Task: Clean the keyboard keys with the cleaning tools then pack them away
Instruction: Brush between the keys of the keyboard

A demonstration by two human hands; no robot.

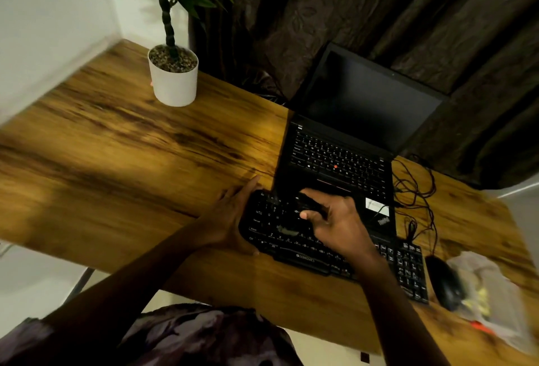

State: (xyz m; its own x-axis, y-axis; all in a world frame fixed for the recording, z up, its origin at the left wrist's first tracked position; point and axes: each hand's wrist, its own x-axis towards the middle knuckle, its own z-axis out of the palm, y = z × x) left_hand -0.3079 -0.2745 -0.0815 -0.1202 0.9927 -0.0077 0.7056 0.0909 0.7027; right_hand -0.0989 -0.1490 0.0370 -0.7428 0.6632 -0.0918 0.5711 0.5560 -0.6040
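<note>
Keyboard (272, 216): on desk (145, 161) | left hand (230, 219): straight-fingered against its left end | right hand (338, 219): pinching dark tool (309, 202) over keys

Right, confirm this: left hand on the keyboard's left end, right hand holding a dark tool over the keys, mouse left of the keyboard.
Wrong on the mouse: the head view shows it right of the keyboard. The rest stands: left hand on the keyboard's left end, right hand holding a dark tool over the keys.

dark tool (309, 204) and plastic bag (484, 287) too blurred to identify.
</note>
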